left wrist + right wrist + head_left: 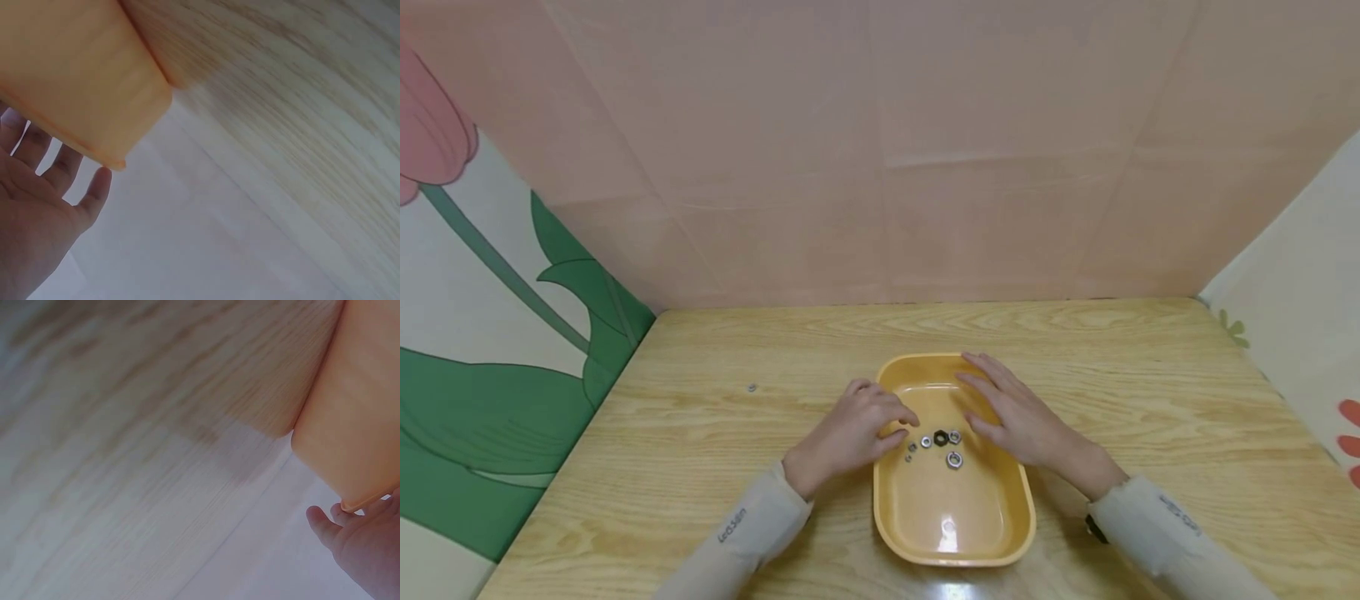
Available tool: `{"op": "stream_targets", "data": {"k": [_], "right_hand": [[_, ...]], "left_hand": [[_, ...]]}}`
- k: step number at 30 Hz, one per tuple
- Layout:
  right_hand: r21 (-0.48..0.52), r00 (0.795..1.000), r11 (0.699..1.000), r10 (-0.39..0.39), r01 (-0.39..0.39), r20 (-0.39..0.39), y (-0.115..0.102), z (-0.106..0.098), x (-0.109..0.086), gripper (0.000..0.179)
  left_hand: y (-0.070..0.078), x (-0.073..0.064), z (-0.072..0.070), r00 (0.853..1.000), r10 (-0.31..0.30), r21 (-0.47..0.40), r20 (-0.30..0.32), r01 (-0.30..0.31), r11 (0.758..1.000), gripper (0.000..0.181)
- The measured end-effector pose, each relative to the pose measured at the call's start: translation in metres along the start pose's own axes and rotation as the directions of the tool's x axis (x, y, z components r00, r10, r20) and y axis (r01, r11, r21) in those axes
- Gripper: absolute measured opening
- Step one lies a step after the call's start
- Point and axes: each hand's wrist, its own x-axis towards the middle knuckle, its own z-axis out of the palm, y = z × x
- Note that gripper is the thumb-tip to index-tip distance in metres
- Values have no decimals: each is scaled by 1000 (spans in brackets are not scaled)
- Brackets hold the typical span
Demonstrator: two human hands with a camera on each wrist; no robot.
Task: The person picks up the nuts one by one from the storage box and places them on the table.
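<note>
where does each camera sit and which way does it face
Head: on the head, looking forward and down at the yellow tray, nuts and wooden table; left hand, right hand and both sleeves show.
Left wrist: faces the tray's outer wall; part of the left hand shows.
Right wrist: faces its opposite outer wall; part of the right hand shows.
Both wrist views share the tray and table.

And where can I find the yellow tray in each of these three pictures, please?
Head: the yellow tray lies below the middle, slightly right of centre.
Left wrist: its outer side fills the upper left corner.
Right wrist: its outer side shows at the upper right.
Shared landmark: the wood-grain tabletop.
</note>
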Motion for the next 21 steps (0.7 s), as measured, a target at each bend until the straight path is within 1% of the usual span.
{"op": "stream_targets", "data": {"k": [4, 8, 10, 12, 15, 18, 21], "right_hand": [[1, 1000, 1000, -6, 6, -6, 1, 0, 0, 56], [3, 1000, 1000, -7, 7, -5, 1, 0, 0, 56], [4, 1000, 1000, -4, 4, -1, 1, 0, 0, 56], [7, 1000, 1000, 0, 0, 3, 1, 0, 0, 56], [12, 1000, 1000, 7, -7, 10, 0, -1, 0, 56], [18, 1000, 1000, 11, -11, 14, 0, -2, 0, 56], [20, 1000, 1000, 10, -10, 15, 0, -2, 0, 56]], "left_hand": [[1, 1, 2, 1000, 11, 18, -2, -11, 1000, 17], [2, 4, 5, 999, 53, 36, -2, -53, 998, 17], [2, 5, 6, 998, 64, 37, 10, -65, 997, 17], [2, 6, 6, 997, 66, 35, 31, -67, 997, 18], [2, 8, 6, 996, 47, 37, 81, -50, 998, 19], [3, 11, 5, 991, 32, 49, 128, -39, 998, 19], [5, 13, 4, 987, 24, 65, 161, -35, 997, 19]]}}
